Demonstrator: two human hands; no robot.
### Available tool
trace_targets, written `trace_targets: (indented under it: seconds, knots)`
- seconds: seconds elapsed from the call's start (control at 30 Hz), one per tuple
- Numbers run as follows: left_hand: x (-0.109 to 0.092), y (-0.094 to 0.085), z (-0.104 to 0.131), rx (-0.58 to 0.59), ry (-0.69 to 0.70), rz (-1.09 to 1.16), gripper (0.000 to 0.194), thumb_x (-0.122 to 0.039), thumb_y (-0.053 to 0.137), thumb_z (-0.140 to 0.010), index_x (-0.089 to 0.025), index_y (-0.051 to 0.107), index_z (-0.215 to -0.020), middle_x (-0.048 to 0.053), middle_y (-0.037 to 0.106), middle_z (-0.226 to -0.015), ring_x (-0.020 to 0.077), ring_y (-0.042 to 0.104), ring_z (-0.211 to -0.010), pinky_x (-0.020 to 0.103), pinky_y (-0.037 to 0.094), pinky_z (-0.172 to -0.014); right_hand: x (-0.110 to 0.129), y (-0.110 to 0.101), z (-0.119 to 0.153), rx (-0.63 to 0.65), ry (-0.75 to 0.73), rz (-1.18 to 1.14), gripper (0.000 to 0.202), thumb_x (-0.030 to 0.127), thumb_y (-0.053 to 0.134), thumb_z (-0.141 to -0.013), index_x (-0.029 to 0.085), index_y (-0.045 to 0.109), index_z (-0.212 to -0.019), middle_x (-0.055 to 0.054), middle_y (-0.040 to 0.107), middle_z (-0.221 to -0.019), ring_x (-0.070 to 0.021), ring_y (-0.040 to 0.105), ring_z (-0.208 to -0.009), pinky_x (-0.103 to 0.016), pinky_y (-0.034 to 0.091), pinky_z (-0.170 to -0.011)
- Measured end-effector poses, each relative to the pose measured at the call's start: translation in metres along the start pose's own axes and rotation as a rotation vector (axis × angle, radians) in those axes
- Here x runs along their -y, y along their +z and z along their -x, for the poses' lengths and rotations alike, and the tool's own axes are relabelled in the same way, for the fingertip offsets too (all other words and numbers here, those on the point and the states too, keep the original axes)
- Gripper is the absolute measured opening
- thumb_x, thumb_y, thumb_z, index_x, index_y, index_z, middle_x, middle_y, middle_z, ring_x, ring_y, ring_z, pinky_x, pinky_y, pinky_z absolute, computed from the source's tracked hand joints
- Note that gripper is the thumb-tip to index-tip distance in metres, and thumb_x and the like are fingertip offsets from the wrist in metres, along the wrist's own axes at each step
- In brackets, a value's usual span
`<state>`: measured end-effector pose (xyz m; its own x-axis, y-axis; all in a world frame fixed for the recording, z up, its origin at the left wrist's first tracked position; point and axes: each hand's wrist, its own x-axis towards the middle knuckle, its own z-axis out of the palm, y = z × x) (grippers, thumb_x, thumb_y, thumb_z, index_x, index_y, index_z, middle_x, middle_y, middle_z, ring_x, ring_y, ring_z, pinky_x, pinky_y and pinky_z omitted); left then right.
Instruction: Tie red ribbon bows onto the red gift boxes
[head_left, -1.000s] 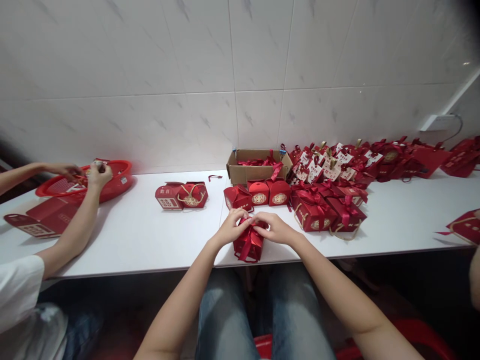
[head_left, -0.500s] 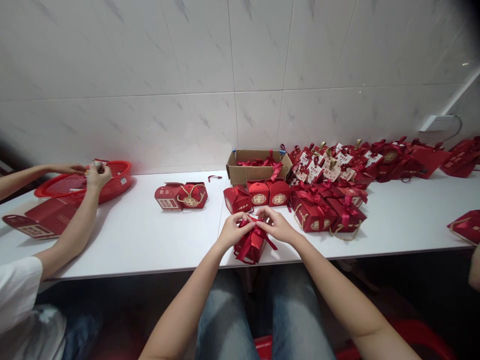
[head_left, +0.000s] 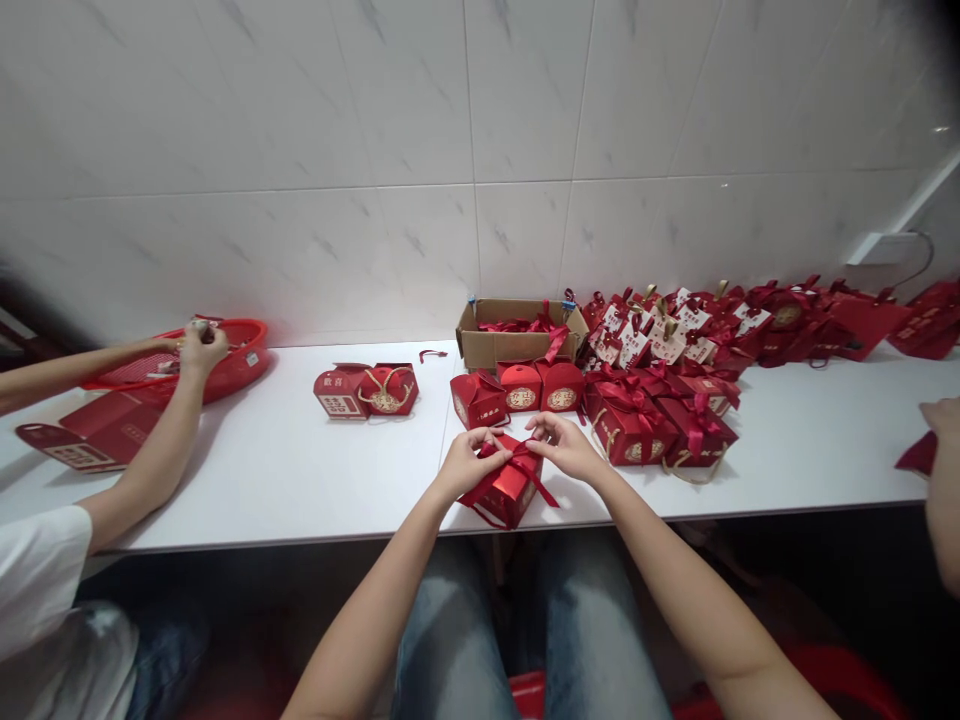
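Observation:
Right in front of me a small red gift box [head_left: 512,492] stands near the table's front edge, with a dark red ribbon [head_left: 541,484] across its top. My left hand [head_left: 470,465] pinches the ribbon on the box's left side, thumb against fingers. On the other side my right hand [head_left: 568,447] also has the ribbon between thumb and fingertips. The ribbon's tails hang down over the box's sides. Just behind stand red boxes with gold emblems [head_left: 520,387]. To the right, ribbon-tied boxes [head_left: 637,420] with rope handles sit close together.
An open cardboard box [head_left: 480,347] holds red ribbons by the wall. Tagged red boxes [head_left: 675,330] crowd the back right. Two red boxes [head_left: 365,392] stand left of centre. A co-worker's arms reach over a red plastic basket [head_left: 259,372]; another person's hand [head_left: 946,480] is at the right edge.
My hands have moved slightly apart, drawing the ribbon across the box top. At the right edge, the other person's hand has come up over the table to a red box.

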<state>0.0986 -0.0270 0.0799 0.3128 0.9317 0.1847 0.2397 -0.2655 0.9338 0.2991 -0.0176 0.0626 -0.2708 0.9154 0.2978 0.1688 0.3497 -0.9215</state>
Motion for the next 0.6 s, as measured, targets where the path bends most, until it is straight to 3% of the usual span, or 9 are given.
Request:
trace_targets:
  seconds: [0.17,0.3,0.43,0.6]
  knots:
    - [0.006,0.0,0.0,-0.01,-0.009,0.014,0.026,-0.035,0.071,-0.065,-0.017,0.053,-0.067,0.012,0.065,-0.102,0.0252,0.055,-0.11,0.039,0.042,-0.091,0.002,-0.002,0.005,0.014,0.032,-0.028,0.03,0.029,0.063,-0.073,0.017,0.053,-0.099,-0.003,0.058,-0.084,-0.0135,0.057,-0.078,-0.026,0.046,-0.068]
    - [0.012,0.0,0.0,-0.026,-0.007,0.072,0.028,-0.035,0.071,-0.065,-0.018,0.051,-0.071,0.011,0.065,-0.1,0.0242,0.055,-0.11,0.039,0.043,-0.091,0.006,-0.01,0.01,0.062,-0.039,0.12,0.031,0.023,0.059,-0.075,0.019,0.054,-0.106,-0.005,0.059,-0.097,-0.0134,0.056,-0.083,-0.026,0.046,-0.07]
    - [0.01,0.0,0.0,-0.008,0.005,0.094,0.028,-0.036,0.07,-0.067,-0.018,0.05,-0.072,0.01,0.065,-0.099,0.0243,0.054,-0.112,0.041,0.042,-0.093,0.008,-0.011,0.012,0.055,-0.085,0.247,0.027,0.02,0.059,-0.075,0.018,0.059,-0.103,-0.007,0.061,-0.103,-0.0141,0.057,-0.084,-0.027,0.047,-0.071]
    - [0.004,0.0,0.003,0.03,0.033,0.093,0.023,-0.033,0.068,-0.07,-0.017,0.053,-0.077,0.008,0.063,-0.097,0.0226,0.054,-0.109,0.038,0.041,-0.094,0.008,-0.006,0.01,0.062,-0.119,0.192,0.023,0.022,0.059,-0.077,0.018,0.063,-0.1,-0.006,0.064,-0.1,-0.0145,0.059,-0.083,-0.027,0.047,-0.072]
